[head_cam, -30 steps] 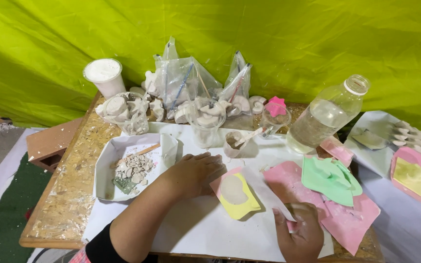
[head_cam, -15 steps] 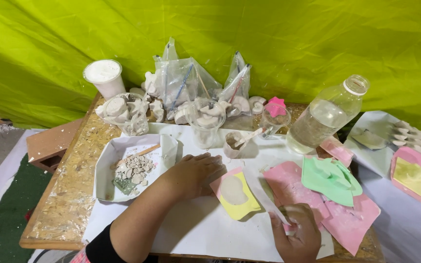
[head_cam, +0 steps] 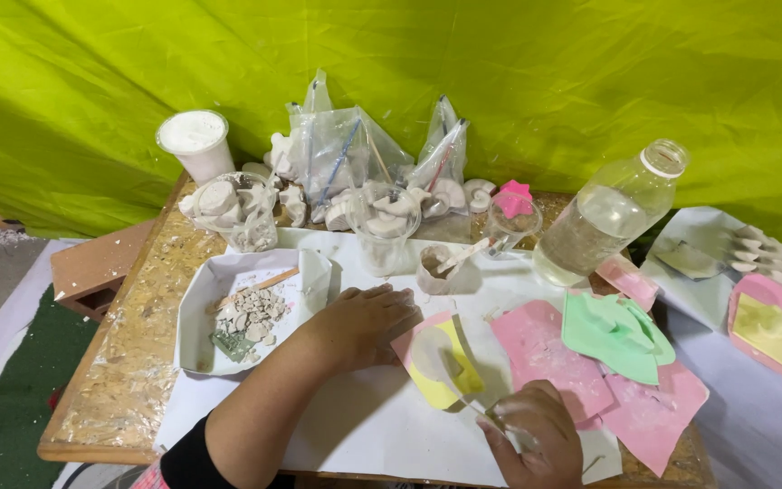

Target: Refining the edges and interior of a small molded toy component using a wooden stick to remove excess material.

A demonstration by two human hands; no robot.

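Left hand (head_cam: 364, 321) lies flat, fingers together, palm down on the white sheet (head_cam: 364, 426), its fingertips touching the edge of the yellow mould (head_cam: 450, 376) and pinning it in place. Right hand (head_cam: 536, 439) is curled tight around a thin stick (head_cam: 463, 398), whose tip reaches up into the pale, round wet patch (head_cam: 429, 353) sitting in the mould. So the mould lies between the two hands, just right of the left one and just above the right one.

Moving outward: right of the right hand lie pink moulds (head_cam: 545, 358) with a green mould (head_cam: 613, 330) on top. Left of the left hand, a white tray (head_cam: 196, 312) holds broken plaster bits (head_cam: 251, 312) and a wooden stick (head_cam: 260, 285). Just above the left hand stands a small cup (head_cam: 433, 269) with a stirrer in it. Further up, a clear plastic bottle (head_cam: 604, 222) of water leans, beside a glass with a pink star mould (head_cam: 512, 201). Along the back of the counter (head_cam: 119, 380): clear cups of white plaster figures (head_cam: 228, 208), plastic bags (head_cam: 341, 154), a white tub (head_cam: 194, 143), all against a yellow-green sheet (head_cam: 545, 72)
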